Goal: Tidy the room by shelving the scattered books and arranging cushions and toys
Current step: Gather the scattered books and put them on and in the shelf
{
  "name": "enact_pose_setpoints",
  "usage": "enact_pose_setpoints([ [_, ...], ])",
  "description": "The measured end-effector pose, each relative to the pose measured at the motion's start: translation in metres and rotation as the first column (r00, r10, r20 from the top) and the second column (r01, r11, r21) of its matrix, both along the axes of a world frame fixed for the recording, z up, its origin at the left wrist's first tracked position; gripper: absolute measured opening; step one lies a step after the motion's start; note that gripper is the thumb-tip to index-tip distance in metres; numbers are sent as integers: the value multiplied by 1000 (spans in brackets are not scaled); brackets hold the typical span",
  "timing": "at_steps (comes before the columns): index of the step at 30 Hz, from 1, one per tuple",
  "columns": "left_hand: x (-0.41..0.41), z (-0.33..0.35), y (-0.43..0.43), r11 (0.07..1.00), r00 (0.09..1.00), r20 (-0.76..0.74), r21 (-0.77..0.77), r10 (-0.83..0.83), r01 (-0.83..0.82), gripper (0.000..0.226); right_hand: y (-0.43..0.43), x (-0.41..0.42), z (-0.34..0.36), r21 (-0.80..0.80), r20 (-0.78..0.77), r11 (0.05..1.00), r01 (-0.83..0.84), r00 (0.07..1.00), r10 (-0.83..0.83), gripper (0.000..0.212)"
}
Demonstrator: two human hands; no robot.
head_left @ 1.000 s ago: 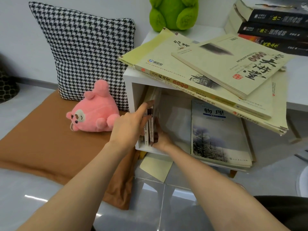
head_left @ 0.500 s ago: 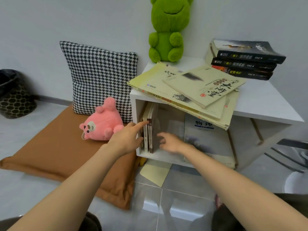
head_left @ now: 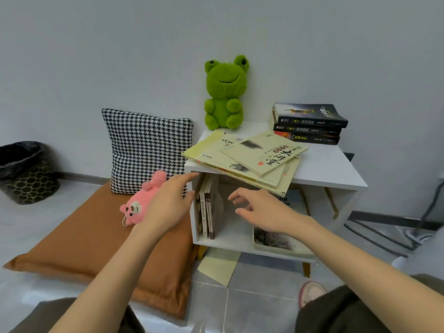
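- The yellow paperbacks [head_left: 242, 159] lie fanned on top of the white shelf [head_left: 329, 174], with their edge overhanging just above your right fingertips.
- They look light, thin and floppy, and their smooth covers will probably slide on each other. Take the whole fan at that overhanging edge, thumb on top and fingers beneath.
- The upright books [head_left: 207, 207] stand in the cubby between your two hands, nearer your left fingertips. They lean slightly and may tip.
- Your left hand [head_left: 168, 203] is empty, fingers straight and slightly spread. The index tip is at the shelf's front corner, but contact cannot be told.
- Your right hand [head_left: 262, 210] is empty, fingers loosely curled and apart, touching nothing in front of the opening.
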State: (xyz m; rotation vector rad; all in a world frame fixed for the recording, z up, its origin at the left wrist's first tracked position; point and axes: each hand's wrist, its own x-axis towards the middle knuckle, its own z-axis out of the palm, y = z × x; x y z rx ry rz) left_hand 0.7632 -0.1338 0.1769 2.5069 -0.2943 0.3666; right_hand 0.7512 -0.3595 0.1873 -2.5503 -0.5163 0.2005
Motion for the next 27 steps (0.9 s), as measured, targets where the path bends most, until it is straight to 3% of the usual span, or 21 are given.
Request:
enact_pose_setpoints([
  [7, 2, 4, -23, 996, 992, 109, -56, -60, 66, 49, -19, -2, 30, 165, 251, 986, 35, 965, -76, 27],
  [9, 4, 5, -32, 994, 988, 133, -56, -82, 90, 48, -25, 5, 31, 150, 355, 987, 64, 928, -114, 26],
  [14, 9, 4, -54, 996, 968, 232, 9, -92, 92, 48, -32, 24, 31, -61, 445, 968, 245, 874, -193, 35],
  [18, 16, 2, -64, 997, 966, 249, 33, -74, 68, 49, -32, 40, 25, -138, 342, 947, 290, 911, -229, 47],
  [20, 19, 0, -64, 997, 967, 243, 40, -75, 68, 50, -32, 47, 25, -170, 322, 939, 298, 918, -233, 46],
  [24, 22, -2, -63, 996, 977, 197, 60, -81, 70, 53, -28, 54, 32, -448, 444, 838, 312, 891, -94, 32],
  [27, 22, -2, -62, 996, 981, 178, 57, -80, 71, 54, -31, 52, 34, -513, 475, 798, 317, 879, -44, 23],
])
